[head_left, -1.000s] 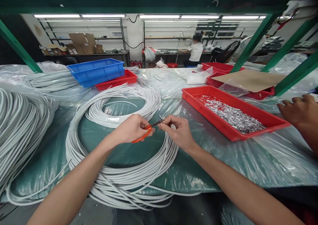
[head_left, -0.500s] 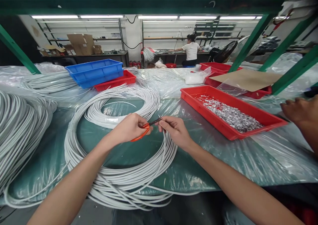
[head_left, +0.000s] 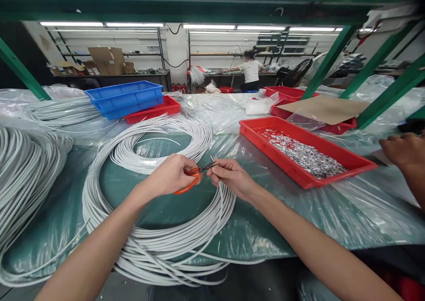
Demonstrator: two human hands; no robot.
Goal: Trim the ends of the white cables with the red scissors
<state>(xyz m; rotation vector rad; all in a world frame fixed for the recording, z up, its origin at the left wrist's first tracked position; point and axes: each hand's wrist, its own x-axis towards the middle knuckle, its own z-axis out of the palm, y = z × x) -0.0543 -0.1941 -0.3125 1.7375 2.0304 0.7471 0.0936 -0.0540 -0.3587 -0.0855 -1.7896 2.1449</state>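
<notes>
My left hand [head_left: 174, 172] is closed around orange-handled pliers [head_left: 190, 185]. Their dark jaws point right and meet the fingertips of my right hand [head_left: 232, 175]. That hand pinches the end of a white cable [head_left: 220, 203], which runs down from the fingers to the big coil of white cable [head_left: 96, 190] below. Fingers hide the exact spot where the jaws meet the cable end. Both hands are above the right side of the coil, and a smaller coil ring [head_left: 195, 148] lies just behind them.
A red tray [head_left: 345, 161] of small shiny metal pieces stands to the right. Behind are a blue tray [head_left: 126, 95] and cardboard [head_left: 327, 106]. More cable is heaped at left [head_left: 29, 181]. Another person's hand [head_left: 401, 152] is at the right edge. A green beam [head_left: 199, 9] crosses overhead.
The view has shifted slightly. Both hands stay together at nearly the same place, with the pliers' jaws showing a little more between them.
</notes>
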